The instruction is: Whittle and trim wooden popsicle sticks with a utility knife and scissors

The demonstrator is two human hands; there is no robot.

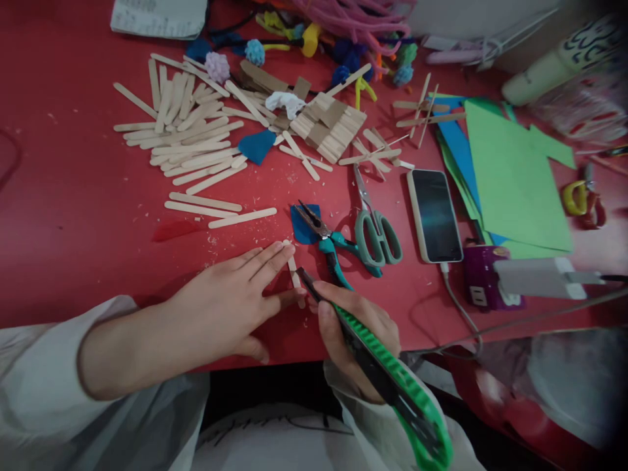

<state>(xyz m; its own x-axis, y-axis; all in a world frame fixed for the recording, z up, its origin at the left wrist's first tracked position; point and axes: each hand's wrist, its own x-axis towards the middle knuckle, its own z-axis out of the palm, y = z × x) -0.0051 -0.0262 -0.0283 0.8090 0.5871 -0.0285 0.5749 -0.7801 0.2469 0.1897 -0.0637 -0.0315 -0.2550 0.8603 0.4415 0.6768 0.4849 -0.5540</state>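
My left hand (pixel 230 297) lies flat on the red table (pixel 73 216), fingers stretched out, fingertips pressing down a short wooden craft stick (pixel 294 273). My right hand (pixel 358 337) is closed around a green utility knife (pixel 392 379). The knife's blade tip rests on the stick near its lower end, just right of my left thumb.
Teal-handled pliers (pixel 330 243) and grey-green scissors (pixel 375 229) lie just beyond the stick. A phone (pixel 434 214) on a cable, a purple power strip (pixel 483 276), green and blue paper sheets (pixel 510 176), a pile of craft sticks (pixel 191 134), pom-poms and pipe cleaners fill the far side.
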